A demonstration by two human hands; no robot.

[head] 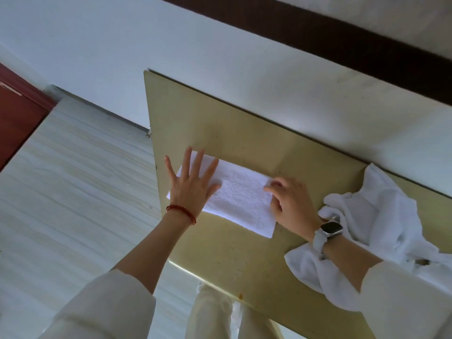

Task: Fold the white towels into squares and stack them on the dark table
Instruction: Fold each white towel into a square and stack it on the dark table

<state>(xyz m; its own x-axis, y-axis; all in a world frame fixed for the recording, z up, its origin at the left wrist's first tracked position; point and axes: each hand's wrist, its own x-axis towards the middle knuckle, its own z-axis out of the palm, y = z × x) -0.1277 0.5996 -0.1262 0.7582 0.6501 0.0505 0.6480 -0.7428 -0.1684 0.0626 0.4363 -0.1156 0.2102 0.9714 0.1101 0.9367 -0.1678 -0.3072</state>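
On the bench [244, 260] I am pinning the half-folded towel [239, 199] under my flat, spread left hand [190, 184] while my right hand [291, 201] is pinching its end, judging it needs folding across into a square

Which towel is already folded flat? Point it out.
The folded towel under both hands, a flat rectangle mid-table. The crumpled towels at the table's right edge lie bunched and unfolded.
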